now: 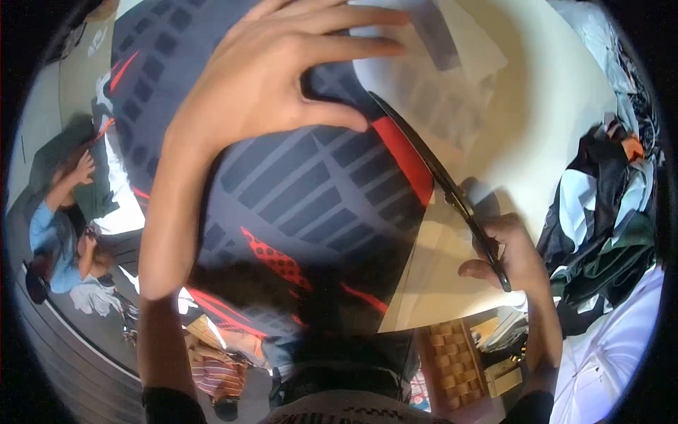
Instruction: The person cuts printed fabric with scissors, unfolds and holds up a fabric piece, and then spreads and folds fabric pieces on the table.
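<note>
Head camera: the left hand [275, 85] lay splayed over flat black-and-grey patterned fabric [304, 184]; the right hand [519, 258] grasped long black metal scissors [452, 189]; fabric slippage risked straying blades.

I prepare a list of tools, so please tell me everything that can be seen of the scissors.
The scissors are long, slim and dark, with blades that look like metal, a pivot about midway, and handles partly hidden by the right hand, which holds them. They slant across the picture, tip towards the upper left, near the left hand. The blades run along the red strip edging the dark patterned sheet; whether they are open or touch it is hard to tell.
</note>
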A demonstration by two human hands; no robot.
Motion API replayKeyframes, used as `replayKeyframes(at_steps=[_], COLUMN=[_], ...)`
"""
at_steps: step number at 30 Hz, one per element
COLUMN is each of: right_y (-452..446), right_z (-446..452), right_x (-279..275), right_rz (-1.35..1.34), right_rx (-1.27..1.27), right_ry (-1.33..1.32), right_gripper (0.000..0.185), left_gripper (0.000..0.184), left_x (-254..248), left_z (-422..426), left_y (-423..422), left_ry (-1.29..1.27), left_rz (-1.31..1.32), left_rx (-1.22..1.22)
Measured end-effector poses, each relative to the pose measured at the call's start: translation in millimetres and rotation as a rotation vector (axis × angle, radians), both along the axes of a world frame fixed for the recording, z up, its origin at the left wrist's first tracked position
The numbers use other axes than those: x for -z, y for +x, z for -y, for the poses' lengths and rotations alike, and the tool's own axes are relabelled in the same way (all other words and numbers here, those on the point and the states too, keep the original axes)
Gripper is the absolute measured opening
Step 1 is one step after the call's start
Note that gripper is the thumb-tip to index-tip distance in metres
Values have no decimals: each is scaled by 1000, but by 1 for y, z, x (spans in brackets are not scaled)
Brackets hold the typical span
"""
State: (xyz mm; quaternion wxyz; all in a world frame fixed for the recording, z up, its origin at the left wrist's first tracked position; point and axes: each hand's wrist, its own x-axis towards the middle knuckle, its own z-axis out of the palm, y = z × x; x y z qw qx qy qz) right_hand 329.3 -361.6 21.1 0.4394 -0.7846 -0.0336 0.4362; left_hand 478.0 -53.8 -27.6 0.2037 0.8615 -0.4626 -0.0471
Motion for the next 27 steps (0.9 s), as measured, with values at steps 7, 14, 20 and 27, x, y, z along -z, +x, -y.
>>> replayKeyframes(at_steps=[7,14,20,27], right_y=[-3,-11,-12,-15], right_z=[1,-9,-9,-16], right_x=[0,6,4,-1], right_rz=[39,27,32,-13], right_rx=[-7,56,43,34], right_ry=[-15,60,51,-11], right_gripper=[48,49,49,42], left_gripper=[65,67,67,67], left_x=[7,18,5,8], left_z=[5,-5,0,-2], left_y=[11,8,4,5], left_ry=[-24,-135,-29,-26], left_rz=[-36,24,-7,-8], left_rx=[20,29,4,1])
